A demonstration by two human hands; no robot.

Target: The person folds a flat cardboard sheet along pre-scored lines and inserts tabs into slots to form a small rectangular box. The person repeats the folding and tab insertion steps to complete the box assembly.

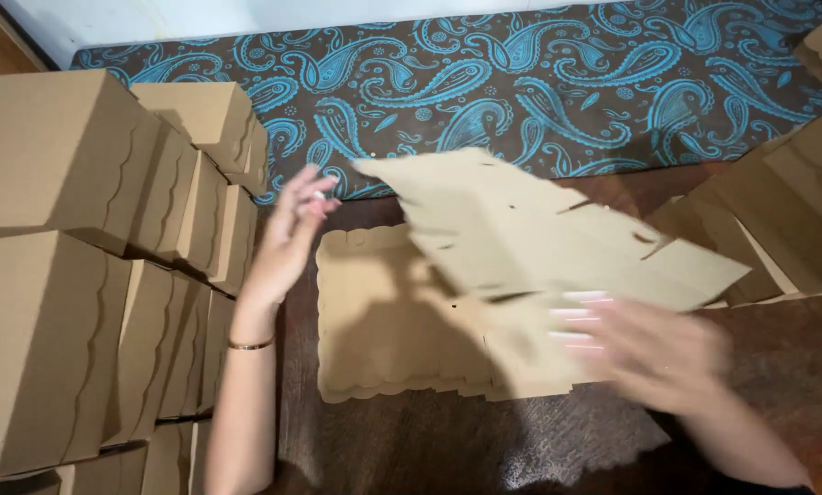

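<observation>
Right hand (654,353) pinched flat box blank (539,234) | left hand (292,234) spread, holding nothing | best supported at both edges before folding.

Both forearms are bare, with no sleeves showing. The left hand (287,234) has a thin gold-coloured bangle (249,345) at the wrist. The right hand (654,353), blurred at lower right, shows pale, glossy nails on its fingers (580,316).

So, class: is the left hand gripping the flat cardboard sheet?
No: the left hand is open in the air, apart from the sheet, which only the right hand holds.
</observation>
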